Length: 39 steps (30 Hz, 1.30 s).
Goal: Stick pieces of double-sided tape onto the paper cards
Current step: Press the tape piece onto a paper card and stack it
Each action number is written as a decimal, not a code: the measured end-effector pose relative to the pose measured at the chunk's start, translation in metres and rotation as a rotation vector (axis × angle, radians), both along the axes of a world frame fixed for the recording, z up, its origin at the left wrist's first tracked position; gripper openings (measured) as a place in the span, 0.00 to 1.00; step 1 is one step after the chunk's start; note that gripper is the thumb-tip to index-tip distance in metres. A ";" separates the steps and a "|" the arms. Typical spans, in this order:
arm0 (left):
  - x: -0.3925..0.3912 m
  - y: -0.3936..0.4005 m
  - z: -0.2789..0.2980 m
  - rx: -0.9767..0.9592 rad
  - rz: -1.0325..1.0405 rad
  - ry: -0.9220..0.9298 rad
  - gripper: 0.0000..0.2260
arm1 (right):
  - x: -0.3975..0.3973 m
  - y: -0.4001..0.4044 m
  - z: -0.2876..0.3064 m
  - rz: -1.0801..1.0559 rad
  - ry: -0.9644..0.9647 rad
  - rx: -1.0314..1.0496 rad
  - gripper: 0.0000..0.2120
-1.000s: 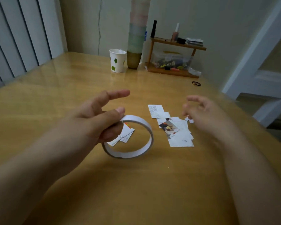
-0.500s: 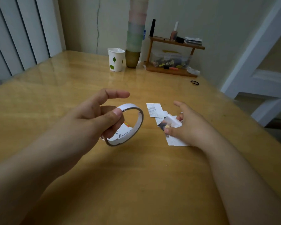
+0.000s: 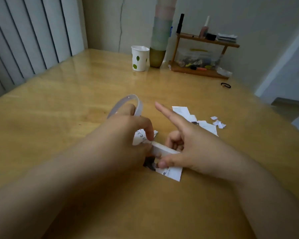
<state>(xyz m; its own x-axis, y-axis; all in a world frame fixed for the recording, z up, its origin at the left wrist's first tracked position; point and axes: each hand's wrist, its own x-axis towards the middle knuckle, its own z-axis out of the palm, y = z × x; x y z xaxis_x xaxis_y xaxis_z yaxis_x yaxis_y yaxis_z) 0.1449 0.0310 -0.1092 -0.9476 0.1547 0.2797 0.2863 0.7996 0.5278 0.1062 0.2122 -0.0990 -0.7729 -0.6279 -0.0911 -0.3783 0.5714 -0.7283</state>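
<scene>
- Honey-coloured wood makes up the counter (image 3: 59, 128), glossy and running back to the wall.
- A wooden shelf rack (image 3: 204, 54) stands at the far edge holding small bottles and clutter; beside it are a tall stack of cups (image 3: 160, 37) and a white paper cup (image 3: 139, 58) printed with green leaves.
- The left hand (image 3: 124, 135) has its grip curled round the tape roll (image 3: 128, 104), whose thin white ring rises above the knuckles.
- The right hand (image 3: 188, 149) pinches the free tape strip (image 3: 162, 147) between thumb and bent fingers, forefinger pointing straight out.
- The strip runs between the two hands, just over a picture card (image 3: 171, 173) lying on the counter under the right thumb.
- More paper cards (image 3: 204, 125) lie in a loose pile beyond the right hand; another card (image 3: 140, 137) with handwriting shows under the left fingers.
- Small white scraps (image 3: 218, 122) sit just right of the pile.
- A black hair tie (image 3: 225, 85) lies near the rack.
</scene>
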 end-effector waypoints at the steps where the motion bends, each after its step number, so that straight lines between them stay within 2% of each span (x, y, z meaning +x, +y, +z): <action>1: 0.000 0.000 0.000 -0.012 -0.004 -0.012 0.10 | 0.000 -0.002 -0.001 0.012 0.032 0.047 0.52; 4: -0.002 -0.001 -0.002 -0.047 -0.003 -0.067 0.08 | 0.000 -0.004 -0.003 0.027 0.053 0.036 0.50; 8: -0.004 0.002 -0.006 -0.106 -0.039 -0.134 0.01 | -0.001 -0.005 -0.006 0.060 0.047 -0.011 0.49; 14: -0.006 -0.001 -0.006 -0.194 0.014 -0.122 0.12 | -0.002 0.001 -0.002 -0.106 0.153 -0.045 0.46; 17: -0.004 -0.001 -0.004 -0.236 0.007 -0.160 0.15 | -0.002 -0.002 -0.006 -0.103 0.188 -0.006 0.45; 20: -0.004 0.000 -0.002 -0.252 0.028 -0.178 0.16 | -0.005 -0.005 -0.011 -0.127 0.183 -0.072 0.37; 22: -0.004 0.000 -0.003 -0.263 0.051 -0.195 0.15 | -0.004 -0.005 -0.005 -0.198 0.095 -0.202 0.20; 23: -0.005 0.001 -0.003 -0.266 0.060 -0.205 0.15 | -0.003 -0.003 0.000 -0.233 -0.053 -0.289 0.12; 24: -0.005 0.002 -0.003 -0.275 0.070 -0.218 0.15 | -0.004 -0.001 0.005 -0.251 -0.264 -0.376 0.11; 25: -0.005 0.002 -0.003 -0.285 0.078 -0.226 0.15 | -0.004 0.000 0.009 -0.251 -0.499 -0.440 0.14; 26: -0.005 0.003 -0.002 -0.291 0.084 -0.232 0.15 | -0.003 0.002 0.013 -0.221 -0.686 -0.446 0.17; 27: -0.005 0.002 -0.002 -0.290 0.087 -0.229 0.15 | -0.001 0.002 0.015 -0.188 -0.795 -0.408 0.17; 29: -0.006 -0.001 -0.002 -0.260 0.103 -0.219 0.14 | 0.003 -0.002 0.016 -0.120 -0.858 -0.303 0.15; 31: -0.006 -0.002 -0.002 -0.219 0.102 -0.229 0.15 | 0.006 -0.007 0.014 -0.105 -0.842 -0.242 0.15; 33: -0.006 -0.001 -0.001 -0.205 0.066 -0.256 0.14 | 0.006 -0.008 0.012 -0.125 -0.830 -0.211 0.13; 35: -0.006 0.001 0.001 -0.225 0.047 -0.287 0.13 | 0.005 -0.007 0.009 -0.154 -0.818 -0.184 0.16; 39: -0.006 0.000 0.003 -0.268 0.021 -0.325 0.09 | 0.006 -0.010 0.007 -0.182 -0.766 -0.157 0.15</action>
<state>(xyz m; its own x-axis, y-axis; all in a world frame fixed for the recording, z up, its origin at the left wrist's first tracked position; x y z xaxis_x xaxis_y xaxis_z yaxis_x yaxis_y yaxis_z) 0.1387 0.0310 -0.1062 -0.9836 0.1610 -0.0815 0.1214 0.9247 0.3609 0.1121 0.2027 -0.0923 -0.6226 -0.5480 -0.5586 0.3485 0.4450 -0.8249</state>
